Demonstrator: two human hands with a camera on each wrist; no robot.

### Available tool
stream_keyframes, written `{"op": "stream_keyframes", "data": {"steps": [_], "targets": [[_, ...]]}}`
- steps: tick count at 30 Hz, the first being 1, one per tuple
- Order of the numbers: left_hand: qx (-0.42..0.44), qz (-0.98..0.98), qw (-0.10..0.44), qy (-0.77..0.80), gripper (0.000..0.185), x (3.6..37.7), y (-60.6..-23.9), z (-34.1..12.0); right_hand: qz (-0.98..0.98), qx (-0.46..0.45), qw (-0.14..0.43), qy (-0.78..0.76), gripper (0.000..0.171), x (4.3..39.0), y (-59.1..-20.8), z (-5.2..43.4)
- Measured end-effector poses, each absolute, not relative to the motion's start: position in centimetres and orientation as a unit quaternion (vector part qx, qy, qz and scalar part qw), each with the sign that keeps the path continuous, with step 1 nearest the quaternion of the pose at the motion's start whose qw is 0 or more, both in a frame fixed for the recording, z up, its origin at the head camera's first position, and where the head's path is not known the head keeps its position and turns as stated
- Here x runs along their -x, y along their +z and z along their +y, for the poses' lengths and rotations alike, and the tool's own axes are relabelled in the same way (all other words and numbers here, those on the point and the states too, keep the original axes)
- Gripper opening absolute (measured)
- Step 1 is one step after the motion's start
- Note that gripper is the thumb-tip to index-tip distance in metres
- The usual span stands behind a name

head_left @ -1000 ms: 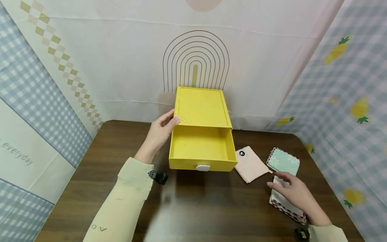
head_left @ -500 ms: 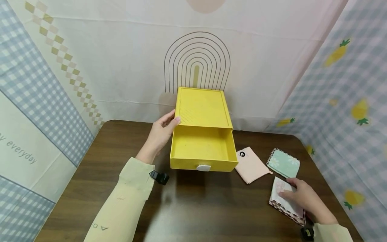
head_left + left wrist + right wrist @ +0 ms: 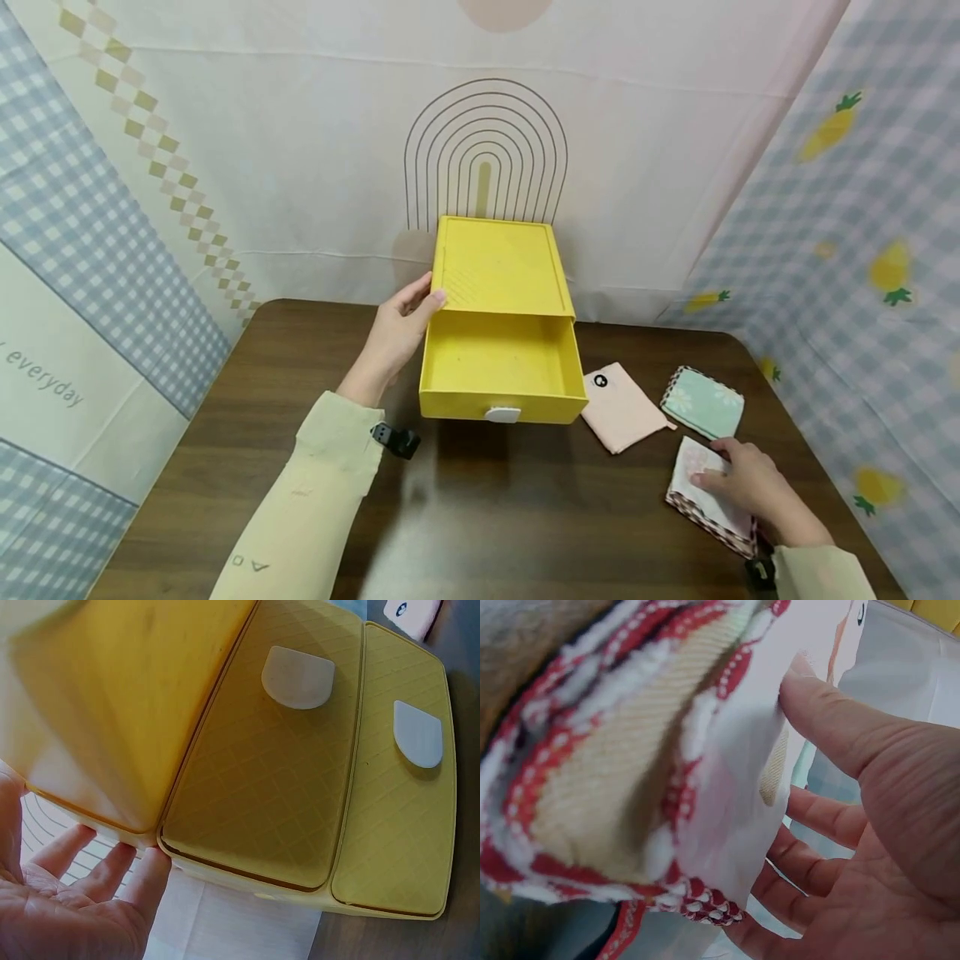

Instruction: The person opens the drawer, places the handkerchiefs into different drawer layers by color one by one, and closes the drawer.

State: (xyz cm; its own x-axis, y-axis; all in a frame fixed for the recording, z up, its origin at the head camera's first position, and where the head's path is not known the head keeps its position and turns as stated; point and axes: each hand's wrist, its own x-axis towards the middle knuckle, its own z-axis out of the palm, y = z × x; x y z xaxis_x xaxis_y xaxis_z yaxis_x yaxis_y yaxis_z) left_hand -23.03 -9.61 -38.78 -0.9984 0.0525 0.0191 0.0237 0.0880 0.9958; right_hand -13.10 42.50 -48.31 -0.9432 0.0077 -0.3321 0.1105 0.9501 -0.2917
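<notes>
At four o'clock on the dark wooden table (image 3: pixel 487 517), the right hand (image 3: pixel 750 487) pinches a folded white cloth with red-checked trim (image 3: pixel 701 500), thumb on top. It looks soft, light and floppy, best gripped at its folded edge. The left hand (image 3: pixel 393 333), fingers relaxed, rests against the yellow plastic drawer box (image 3: pixel 498 267).

Yellow drawer box (image 3: pixel 262 765), 2 white tabs (image 3: pixel 297 676), L hand (image 3: pixel 67 900) fingers straight against corner
</notes>
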Motion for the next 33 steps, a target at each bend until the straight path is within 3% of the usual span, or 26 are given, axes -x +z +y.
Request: {"op": "stream_keyframes", "data": {"steps": [14, 28, 33], "targets": [[-0.022, 0.737, 0.016, 0.676, 0.069, 23.1, -39.0, -9.6, 0.970, -0.008, 0.209, -0.123, 0.079, 14.5, -47.7, 41.6], [-0.024, 0.742, 0.011, 0.670, 0.067, 23.1, -38.9, -9.6, 0.974, -0.004, 0.204, -0.098, 0.084, 14.7, -47.6, 41.1], [-0.024, 0.739, 0.006, 0.673, 0.069, 23.2, -39.0, -9.7, 0.970, 0.010, 0.192, -0.149, 0.058, 14.2, -47.1, 40.5]]}}
